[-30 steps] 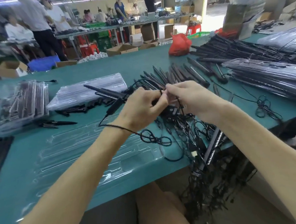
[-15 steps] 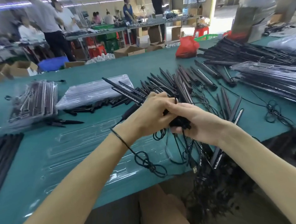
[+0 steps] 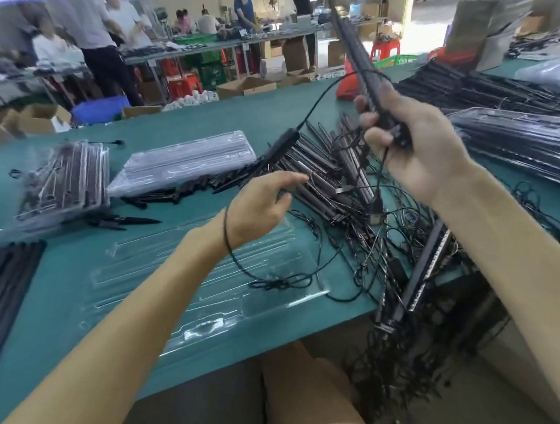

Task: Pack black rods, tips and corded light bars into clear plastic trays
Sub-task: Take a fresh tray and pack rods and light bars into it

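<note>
My right hand (image 3: 412, 151) grips the lower end of a black light bar (image 3: 357, 53) and holds it upright above the table. Its cord (image 3: 317, 101) arcs left to an inline controller (image 3: 282, 144), then runs down across my left wrist and ends in a coil on the clear plastic tray (image 3: 178, 280) in front of me. My left hand (image 3: 258, 206) hovers over the tray's far edge, its fingers curled round a loop of that cord. A tangled pile of corded light bars (image 3: 322, 179) lies right of the tray, with cords hanging over the table edge.
A stack of clear trays (image 3: 184, 162) lies behind the tray, with loose black tips (image 3: 125, 219) in front of it. Filled trays (image 3: 63, 179) sit at the left, black rods (image 3: 4, 278) at the left edge. More packed trays (image 3: 517, 154) and rods (image 3: 468, 92) fill the right.
My right hand has lifted one light bar out of the pile and swung it upright. My left hand has parted from it and moved left, drawing the cord out.
</note>
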`<state>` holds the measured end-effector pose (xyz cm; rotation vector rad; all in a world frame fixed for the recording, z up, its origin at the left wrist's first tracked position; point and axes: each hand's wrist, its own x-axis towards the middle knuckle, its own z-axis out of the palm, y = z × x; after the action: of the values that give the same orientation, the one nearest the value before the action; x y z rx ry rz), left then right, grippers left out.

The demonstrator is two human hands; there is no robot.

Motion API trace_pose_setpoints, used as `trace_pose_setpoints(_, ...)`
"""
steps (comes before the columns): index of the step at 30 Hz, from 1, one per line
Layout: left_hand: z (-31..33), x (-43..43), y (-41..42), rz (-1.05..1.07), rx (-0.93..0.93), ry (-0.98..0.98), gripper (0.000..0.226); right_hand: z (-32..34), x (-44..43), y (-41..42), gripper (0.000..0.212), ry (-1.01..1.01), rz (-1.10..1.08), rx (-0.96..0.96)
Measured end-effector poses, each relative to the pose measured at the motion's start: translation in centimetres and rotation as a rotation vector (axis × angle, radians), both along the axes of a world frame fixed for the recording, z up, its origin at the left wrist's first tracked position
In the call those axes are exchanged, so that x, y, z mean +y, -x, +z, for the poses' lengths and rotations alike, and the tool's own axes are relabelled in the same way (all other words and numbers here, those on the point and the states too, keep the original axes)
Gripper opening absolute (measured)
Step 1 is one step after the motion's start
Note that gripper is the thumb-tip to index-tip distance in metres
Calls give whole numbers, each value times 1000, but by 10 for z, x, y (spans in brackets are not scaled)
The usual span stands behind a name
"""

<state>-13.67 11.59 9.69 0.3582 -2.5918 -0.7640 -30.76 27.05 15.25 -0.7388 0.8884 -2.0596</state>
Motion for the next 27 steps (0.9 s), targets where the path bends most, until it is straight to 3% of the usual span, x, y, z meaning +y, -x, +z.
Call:
trace_pose_setpoints(1, -2, -2, -1, 10, -31, -123, 36, 4, -1, 1, 39, -5, -41, 33)
trace_pose_setpoints(5, -7, -5, -10, 7, -92, -930, 29, 4, -10, -2, 24, -56, -238, 152)
trace_pose_setpoints(9, -15, -11, -16, 257, 102, -1238, 29, 2, -15, -4, 15, 17, -383, 183)
trace_pose_setpoints(13, -21, -14, -18, 375, 61, -1274, 34, 10, -19, 0, 11, 14, -458, 282)
trace_pose_setpoints(16, -18, -7, -16, 193, -50, -1270, 42, 4, -25, -3, 21, -121, -428, 397)
trace_pose_setpoints(19, -17, 1, -8, 60, -110, -1135, 31, -14, -34, -15, 30, -239, -358, 479)
trace_pose_setpoints(22, -18, 10, 4, 128, 12, -1081, 20, -35, -42, -29, 19, -347, -289, 592)
trace_pose_setpoints(24, -16, 13, 12, 198, 167, -1210, 22, -48, -48, -39, 11, -389, -255, 675)
trace_pose_setpoints(27, -13, 15, 26, 288, 352, -1421, 15, -61, -55, -52, 20, -417, -233, 731)
